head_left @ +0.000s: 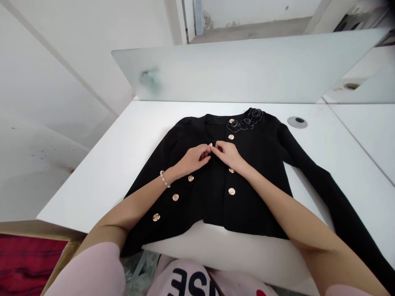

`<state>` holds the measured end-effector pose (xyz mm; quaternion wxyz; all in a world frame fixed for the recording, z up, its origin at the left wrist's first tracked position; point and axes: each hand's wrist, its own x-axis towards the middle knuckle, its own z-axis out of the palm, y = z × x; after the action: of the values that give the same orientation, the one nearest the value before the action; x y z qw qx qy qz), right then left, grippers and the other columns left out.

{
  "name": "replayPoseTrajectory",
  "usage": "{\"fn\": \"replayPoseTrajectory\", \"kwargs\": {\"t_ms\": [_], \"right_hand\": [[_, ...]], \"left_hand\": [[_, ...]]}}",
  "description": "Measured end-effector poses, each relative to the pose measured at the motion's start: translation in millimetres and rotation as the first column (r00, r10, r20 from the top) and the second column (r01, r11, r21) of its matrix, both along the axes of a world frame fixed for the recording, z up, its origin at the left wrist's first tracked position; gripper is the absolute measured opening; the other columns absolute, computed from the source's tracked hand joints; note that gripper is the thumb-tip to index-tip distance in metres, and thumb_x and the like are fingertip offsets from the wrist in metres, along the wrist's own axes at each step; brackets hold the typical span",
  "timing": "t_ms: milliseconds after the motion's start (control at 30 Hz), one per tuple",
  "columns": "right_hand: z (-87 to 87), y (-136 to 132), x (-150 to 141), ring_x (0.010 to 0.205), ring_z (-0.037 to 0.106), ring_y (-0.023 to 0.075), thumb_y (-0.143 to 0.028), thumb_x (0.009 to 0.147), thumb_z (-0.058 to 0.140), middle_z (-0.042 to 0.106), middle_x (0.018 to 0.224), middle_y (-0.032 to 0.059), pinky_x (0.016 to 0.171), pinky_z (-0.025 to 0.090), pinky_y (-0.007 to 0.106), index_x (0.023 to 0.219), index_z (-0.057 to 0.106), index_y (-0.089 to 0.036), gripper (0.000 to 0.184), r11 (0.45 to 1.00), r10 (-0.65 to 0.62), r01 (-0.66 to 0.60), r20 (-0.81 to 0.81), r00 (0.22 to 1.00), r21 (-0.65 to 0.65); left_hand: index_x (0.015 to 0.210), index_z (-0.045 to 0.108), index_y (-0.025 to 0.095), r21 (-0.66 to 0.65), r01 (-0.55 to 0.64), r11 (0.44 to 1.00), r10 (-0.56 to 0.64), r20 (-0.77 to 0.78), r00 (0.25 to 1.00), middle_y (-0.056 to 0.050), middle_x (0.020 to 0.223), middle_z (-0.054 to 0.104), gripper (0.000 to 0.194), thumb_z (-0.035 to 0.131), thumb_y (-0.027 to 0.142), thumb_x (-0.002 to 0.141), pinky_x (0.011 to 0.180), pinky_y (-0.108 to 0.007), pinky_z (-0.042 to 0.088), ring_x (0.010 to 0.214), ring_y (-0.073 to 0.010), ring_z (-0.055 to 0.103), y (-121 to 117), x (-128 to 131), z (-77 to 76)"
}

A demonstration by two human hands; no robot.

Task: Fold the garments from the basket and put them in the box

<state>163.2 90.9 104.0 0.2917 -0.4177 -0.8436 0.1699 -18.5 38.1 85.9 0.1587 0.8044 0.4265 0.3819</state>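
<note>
A black jacket [256, 181] lies spread over the white table, its front panels partly apart, with gold buttons down the front and black fabric flowers [247, 123] at the neckline. Near the upper middle of the front, my left hand [196, 158] is closed in a pinch on the jacket's edge. My right hand [228, 154] pinches close beside it, fingertips at a gold button [210, 144]. The fingers partly hide that button and the cloth around it. Lower on the right panel, another gold button [231, 191] shows below my wrist.
Along the back of the white table [101, 164] stands a frosted glass divider [234, 74]. A round cable grommet [297, 122] is set in the tabletop at right. Red checked cloth [27, 263] shows below the table at left.
</note>
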Motion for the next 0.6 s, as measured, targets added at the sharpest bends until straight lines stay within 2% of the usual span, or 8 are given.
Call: {"fn": "replayPoseTrajectory", "kwargs": {"t_ms": [100, 300, 400, 500, 533, 600], "right_hand": [[-0.8, 1, 1, 0.062, 0.048, 0.0129, -0.031, 0.091, 0.056, 0.057, 0.066, 0.0006, 0.06, 0.028, 0.026, 0.065, 0.045, -0.019, 0.031, 1.0, -0.016, 0.016, -0.006, 1.0, -0.001], [5.8, 2, 4, 0.064, 0.055, 0.0132, -0.033, 0.096, 0.047, 0.061, 0.066, 0.0004, 0.065, 0.037, 0.024, 0.07, 0.044, -0.02, 0.03, 0.999, 0.019, -0.022, -0.049, 0.999, -0.044], [7.2, 1, 5, 0.062, 0.053, 0.0128, -0.03, 0.092, 0.052, 0.059, 0.064, -0.0009, 0.063, 0.036, 0.024, 0.07, 0.043, -0.02, 0.026, 0.998, 0.036, -0.039, -0.048, 0.998, -0.048], [7.6, -3, 2, 0.063, 0.051, 0.0126, -0.023, 0.085, 0.061, 0.057, 0.066, -0.0018, 0.063, 0.034, 0.024, 0.07, 0.043, -0.019, 0.023, 0.998, 0.049, -0.05, -0.044, 0.998, -0.036], [8.2, -5, 1, 0.064, 0.051, 0.0125, -0.021, 0.084, 0.062, 0.057, 0.067, -0.0018, 0.063, 0.035, 0.024, 0.071, 0.044, -0.019, 0.022, 0.998, 0.058, -0.059, -0.044, 0.997, -0.032], [10.5, -8, 0, 0.065, 0.052, 0.0124, -0.018, 0.083, 0.063, 0.058, 0.07, -0.0016, 0.065, 0.037, 0.024, 0.073, 0.047, -0.018, 0.019, 0.996, 0.088, -0.089, -0.041, 0.995, -0.029]], "left_hand": [[0.095, 0.063, 0.02, -0.033, 0.016, 0.999, -0.015, 0.014, 1.0, 0.0, 0.086, 0.064, 0.009, 0.057, 0.022, 0.088, 0.068, -0.026, 0.049, 0.072, -0.0126, 0.059, 0, -4, 2.5], [0.094, 0.065, 0.021, 0.105, -0.215, 0.971, 0.208, 0.072, 0.975, -0.002, 0.093, 0.067, 0.012, 0.054, 0.021, 0.091, 0.075, -0.029, 0.053, 0.081, -0.0152, 0.063, 4, -21, 9.1], [0.102, 0.063, 0.02, 0.105, -0.186, 0.977, 0.185, 0.021, 0.982, -0.004, 0.109, 0.065, 0.015, 0.054, 0.019, 0.091, 0.074, -0.028, 0.054, 0.077, -0.0124, 0.062, 3, -20, 7.6], [0.126, 0.054, 0.022, 0.124, -0.123, 0.985, 0.131, -0.061, 0.989, -0.009, 0.143, 0.052, 0.036, 0.053, 0.016, 0.091, 0.078, -0.029, 0.057, 0.076, -0.01, 0.062, -1, -14, 5.6], [0.135, 0.048, 0.023, 0.137, -0.103, 0.985, 0.116, -0.084, 0.99, -0.01, 0.151, 0.045, 0.044, 0.051, 0.015, 0.092, 0.081, -0.03, 0.058, 0.081, -0.011, 0.063, -2, -12, 5.3], [0.144, 0.04, 0.025, 0.154, -0.051, 0.987, 0.071, -0.126, 0.99, -0.01, 0.159, 0.037, 0.053, 0.045, 0.013, 0.094, 0.093, -0.033, 0.056, 0.103, -0.0157, 0.064, -3, -9, 5.2]]}}
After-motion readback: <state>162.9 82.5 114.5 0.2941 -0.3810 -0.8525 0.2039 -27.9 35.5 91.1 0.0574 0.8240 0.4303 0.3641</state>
